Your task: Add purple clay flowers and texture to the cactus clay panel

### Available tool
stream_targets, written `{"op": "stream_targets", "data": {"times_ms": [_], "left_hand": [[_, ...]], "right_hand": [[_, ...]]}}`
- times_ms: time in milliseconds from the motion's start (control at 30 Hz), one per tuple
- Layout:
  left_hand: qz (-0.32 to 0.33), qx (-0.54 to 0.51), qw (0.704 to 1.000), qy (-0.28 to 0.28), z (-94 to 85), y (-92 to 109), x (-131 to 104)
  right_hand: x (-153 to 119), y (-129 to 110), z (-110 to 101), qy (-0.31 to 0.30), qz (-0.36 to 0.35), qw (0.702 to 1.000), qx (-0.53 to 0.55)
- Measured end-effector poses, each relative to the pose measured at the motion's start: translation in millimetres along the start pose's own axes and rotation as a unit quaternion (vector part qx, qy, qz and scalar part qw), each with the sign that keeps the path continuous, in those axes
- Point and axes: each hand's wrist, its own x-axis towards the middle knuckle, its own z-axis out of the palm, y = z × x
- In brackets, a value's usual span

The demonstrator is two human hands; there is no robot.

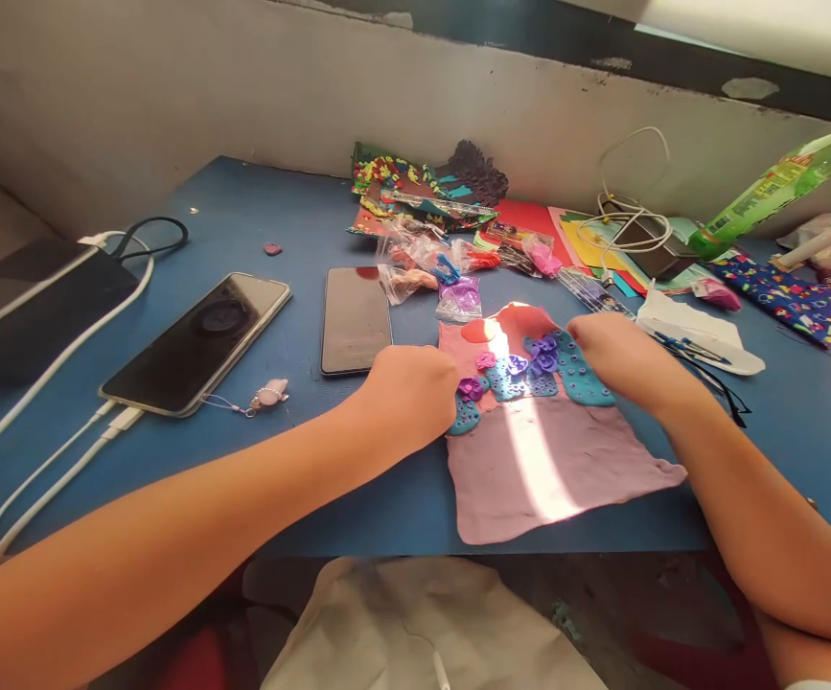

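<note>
Left hand (415, 395) hid own fingertips and near corner of black smartphone (354, 326) at its 10 o'clock. Right hand (612, 359) hid own fingertips, plus clay sheet's (483, 474) edge at 2 o'clock. At view's 9 o'clock, left edge cut off black box (62, 297). At 2 o'clock, right edge clipped green bottle (774, 192); label print was too small to read. Reddish scrap (271, 249), 10 o'clock: too small to identify.

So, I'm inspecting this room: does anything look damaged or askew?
Yes: the dark wall band has pale patches, as if paint flaked off. The clay-like sheet looks lopsided, its near right corner drawn out.
</note>
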Motion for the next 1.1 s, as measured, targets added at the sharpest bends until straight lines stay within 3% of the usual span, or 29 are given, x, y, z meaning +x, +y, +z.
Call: {"op": "stream_targets", "data": {"times_ms": [100,200,367,533,600,700,767,900,1100], "left_hand": [[0.002,0.001,1.000,0.012,0.8,-1,-1],[0.006,0.000,1.000,0.016,0.8,2,-4],[0.012,0.001,0.995,0.096,4.9,8,-8],[0.049,0.011,0.991,0.126,10.5,5,-6],[0.055,0.014,0.990,0.131,10.7,2,-3],[0.046,0.003,0.990,0.130,9.0,2,-1],[0.044,-0.015,0.991,0.123,7.7,2,0],[0.071,-0.041,0.989,0.126,7.3,3,0],[0.078,-0.048,0.989,0.114,9.1,0,2]], "right_hand": [[7,-2,-21,0.055,0.074,0.993,-0.070],[7,-19,-30,0.096,0.087,0.991,-0.042],[-3,-50,-24,0.002,0.121,0.993,-0.001],[-5,-51,-18,-0.070,0.122,0.986,0.088],[-6,-50,-17,-0.030,0.099,0.986,0.132],[-10,-52,-16,0.141,0.045,0.964,0.220],[-14,-54,-15,0.198,0.004,0.939,0.281],[-24,-56,-12,0.162,-0.082,0.928,0.324],[-30,-59,6,0.128,-0.217,0.938,0.240]]}}
